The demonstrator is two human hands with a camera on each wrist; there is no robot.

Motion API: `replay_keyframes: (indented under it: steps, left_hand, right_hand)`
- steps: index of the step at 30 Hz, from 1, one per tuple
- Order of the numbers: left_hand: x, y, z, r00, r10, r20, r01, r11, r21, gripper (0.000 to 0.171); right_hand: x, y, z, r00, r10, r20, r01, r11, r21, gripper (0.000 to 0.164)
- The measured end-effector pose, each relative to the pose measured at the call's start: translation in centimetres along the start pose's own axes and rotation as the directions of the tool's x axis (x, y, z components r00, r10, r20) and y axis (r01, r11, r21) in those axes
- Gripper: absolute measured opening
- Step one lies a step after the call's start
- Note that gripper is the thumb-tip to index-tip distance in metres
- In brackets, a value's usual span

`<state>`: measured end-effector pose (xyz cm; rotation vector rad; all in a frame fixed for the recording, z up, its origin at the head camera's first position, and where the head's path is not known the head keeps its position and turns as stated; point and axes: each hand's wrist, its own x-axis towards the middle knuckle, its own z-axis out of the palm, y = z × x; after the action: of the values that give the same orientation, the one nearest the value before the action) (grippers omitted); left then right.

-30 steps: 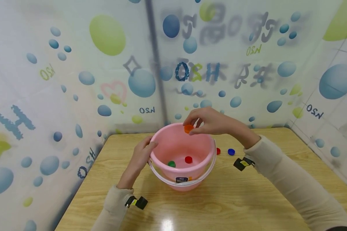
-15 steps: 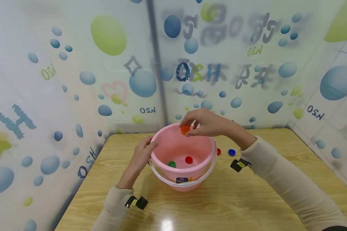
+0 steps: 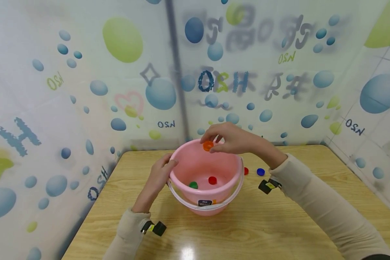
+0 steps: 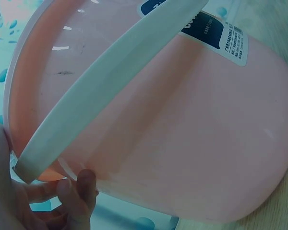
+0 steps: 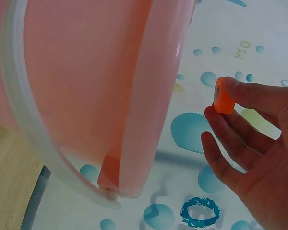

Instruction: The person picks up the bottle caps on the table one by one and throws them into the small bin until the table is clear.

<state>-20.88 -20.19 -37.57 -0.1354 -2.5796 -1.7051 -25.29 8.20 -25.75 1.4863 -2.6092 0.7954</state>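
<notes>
A pink bucket (image 3: 182, 168) with a white handle (image 3: 229, 200) stands on the table. My left hand (image 3: 159, 171) grips its rim at the left, thumb over the edge and fingers on the outside, beneath the handle's end in the left wrist view. Above the bucket's far rim, my right hand (image 3: 232, 139) pinches an orange bottle cap (image 5: 224, 97) between thumb and fingers. In the head view that orange cap (image 3: 208, 146) hangs over the opening. On the bucket's floor lie a green cap (image 3: 193, 185) and a red cap (image 3: 212, 180), apart from each other.
Right of the bucket, another red cap (image 3: 246, 170), partly hidden by the rim, and a blue cap (image 3: 260, 172) lie on the wooden table (image 3: 289, 213). A patterned curtain (image 3: 263, 90) hangs behind the table's back edge and along its sides.
My right hand has shifted slightly left over the bucket with the orange cap, and the cap's tilt has changed a little. My left hand keeps its hold on the rim.
</notes>
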Motion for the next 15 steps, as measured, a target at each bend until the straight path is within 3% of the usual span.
replay_keyframes:
  steps: [8, 15]
  left_hand:
    - [-0.05, -0.01, -0.03, 1.0, 0.008, 0.002, -0.008, 1.0, 0.0, 0.041]
    - [-0.06, 0.14, 0.01, 1.0, 0.003, 0.011, -0.003, 1.0, -0.002, 0.043]
  right_hand:
    - [-0.02, 0.23, 0.12, 1.0, 0.01, -0.015, -0.01, 1.0, -0.009, 0.029]
    - [-0.54, 0.5, 0.34, 0.999, 0.026, 0.02, -0.026, 1.0, 0.012, 0.031]
